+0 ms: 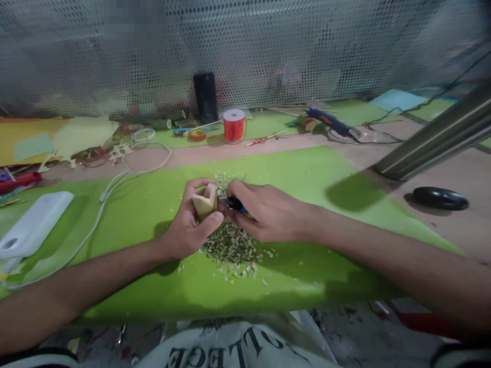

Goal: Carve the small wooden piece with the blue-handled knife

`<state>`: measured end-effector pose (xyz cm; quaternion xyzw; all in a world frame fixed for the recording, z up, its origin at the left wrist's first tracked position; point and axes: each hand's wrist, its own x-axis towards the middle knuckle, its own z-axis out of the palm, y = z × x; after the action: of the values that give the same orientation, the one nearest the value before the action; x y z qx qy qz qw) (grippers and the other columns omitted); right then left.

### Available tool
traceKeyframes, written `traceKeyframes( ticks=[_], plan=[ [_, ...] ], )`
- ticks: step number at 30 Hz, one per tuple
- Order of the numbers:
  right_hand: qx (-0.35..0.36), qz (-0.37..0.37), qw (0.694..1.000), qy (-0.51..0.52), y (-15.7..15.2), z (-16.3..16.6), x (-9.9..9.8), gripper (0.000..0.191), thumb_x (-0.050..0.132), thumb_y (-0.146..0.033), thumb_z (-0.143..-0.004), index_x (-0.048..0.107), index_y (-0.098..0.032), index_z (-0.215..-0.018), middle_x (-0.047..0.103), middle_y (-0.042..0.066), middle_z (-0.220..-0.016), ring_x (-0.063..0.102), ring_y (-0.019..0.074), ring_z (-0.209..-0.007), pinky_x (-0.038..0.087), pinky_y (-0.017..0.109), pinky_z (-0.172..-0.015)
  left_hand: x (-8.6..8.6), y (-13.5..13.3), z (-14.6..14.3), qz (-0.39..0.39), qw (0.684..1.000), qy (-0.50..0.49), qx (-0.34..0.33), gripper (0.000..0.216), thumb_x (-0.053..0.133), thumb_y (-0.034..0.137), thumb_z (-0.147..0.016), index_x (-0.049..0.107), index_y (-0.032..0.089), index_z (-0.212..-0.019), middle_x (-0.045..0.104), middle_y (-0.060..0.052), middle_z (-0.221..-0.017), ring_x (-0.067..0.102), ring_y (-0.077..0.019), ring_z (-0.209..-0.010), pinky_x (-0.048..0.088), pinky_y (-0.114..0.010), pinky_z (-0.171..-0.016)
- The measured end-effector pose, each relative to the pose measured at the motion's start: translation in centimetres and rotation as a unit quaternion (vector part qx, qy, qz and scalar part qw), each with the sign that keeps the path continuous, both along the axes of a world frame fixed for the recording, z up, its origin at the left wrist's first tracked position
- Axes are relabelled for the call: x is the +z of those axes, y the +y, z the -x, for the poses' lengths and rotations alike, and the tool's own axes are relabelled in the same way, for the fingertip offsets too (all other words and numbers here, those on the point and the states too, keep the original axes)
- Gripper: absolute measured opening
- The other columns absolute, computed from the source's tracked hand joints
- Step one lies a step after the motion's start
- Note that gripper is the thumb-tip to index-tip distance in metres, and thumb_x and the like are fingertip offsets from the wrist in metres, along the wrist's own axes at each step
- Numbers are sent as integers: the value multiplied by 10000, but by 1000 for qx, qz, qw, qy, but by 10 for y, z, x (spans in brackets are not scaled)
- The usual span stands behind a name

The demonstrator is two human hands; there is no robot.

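Observation:
My left hand [194, 225] is wrapped round a short pale piece of bamboo [206, 204] with a V-shaped notch at its upper end. Closed on the dark handle of a small craft knife [235, 203], my right hand [264, 212] is just to the right of it. The knife's blade points left at the bamboo's side; whether it touches is hard to make out. Beneath both hands lies a heap of green and whitish shavings [230, 245] on the green sheet [307, 174] that covers the table.
Behind stand a black phone [206, 97] and a red thread spool [234, 125]. A blue glue gun [330, 121] lies back right. A slanting metal post [433, 135] and a black mouse [440, 198] are at right. A white power bank [36, 222] with a cable [95, 220] lies left.

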<state>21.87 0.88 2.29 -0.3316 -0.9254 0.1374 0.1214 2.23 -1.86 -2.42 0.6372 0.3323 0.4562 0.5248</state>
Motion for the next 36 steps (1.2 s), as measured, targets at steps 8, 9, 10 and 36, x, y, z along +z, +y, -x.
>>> traceKeyframes(
  ticks=[8,9,10,36],
  plan=[
    [-29,-114,991,-63,-5,0,3,292,398,-412,-854,509,-164,-962,598,33,-735,397,137,-531,128,277,-502,0,-1,-2,-35,998,44,5,525,691,212,-814,370,289,-1222,480,13,-957,492,-69,-727,448,-158,-612],
    [-19,-121,991,-59,-4,0,2,301,391,-421,-860,513,-164,-957,603,40,-751,412,140,-545,130,277,-506,0,-1,-2,-35,998,47,6,529,694,212,-812,372,288,-1225,480,7,-980,501,-74,-752,457,-162,-631],
    [-7,-129,990,-55,-2,-1,1,304,384,-422,-867,518,-163,-956,607,45,-766,425,143,-558,134,278,-509,0,-1,-2,-33,998,49,6,533,695,215,-811,371,288,-1228,480,2,-999,508,-79,-771,463,-166,-642],
    [40,-129,989,-69,-2,-3,-8,320,299,-359,-940,543,-170,-1028,628,66,-817,370,137,-551,120,289,-505,-3,-2,0,-95,987,124,31,452,665,323,-849,385,253,-1197,434,31,-839,381,-54,-610,344,-149,-501]
  ],
)
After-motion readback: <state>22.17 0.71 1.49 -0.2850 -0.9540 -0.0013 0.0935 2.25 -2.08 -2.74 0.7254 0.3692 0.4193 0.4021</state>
